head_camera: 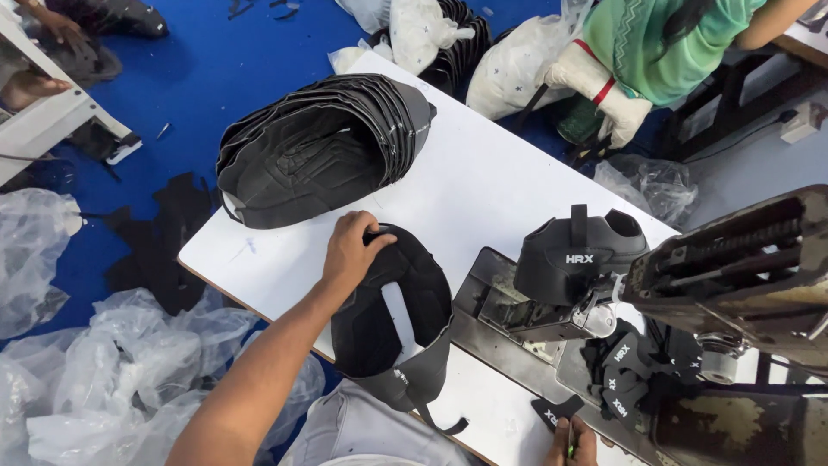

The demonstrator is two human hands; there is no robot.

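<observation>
Two hands were in view over a white desk (483, 181) standing on a blue floor (198, 78). Left hand (352, 250): fingers curled and pressed down on the top edge of a black shoe upper (392, 311), which lay flat near the desk's front edge, its inner side up, with a pale strip showing through the middle opening and a thin strap trailing off the front edge. Right hand (571, 442): seen only in part at the bottom of the view, fingers pinched on a small green tool (569, 449), just beside a small black cut piece (552, 412) on the desk. Stack of black shoe uppers (319, 151): one pile, fanned on its side, toward the desk's far left corner, well apart from the left hand. Sewing machine (742, 276): worn metal head at the right, with a finished black heel piece (578, 255) mounted on its post. Loose black pieces (623, 380): several heaped on the machine bed under the head. Clear plastic bags (103, 362): crumpled heap on the floor at lower left. Another person in a green garment (664, 39) sat beyond the desk's far right corner.
</observation>
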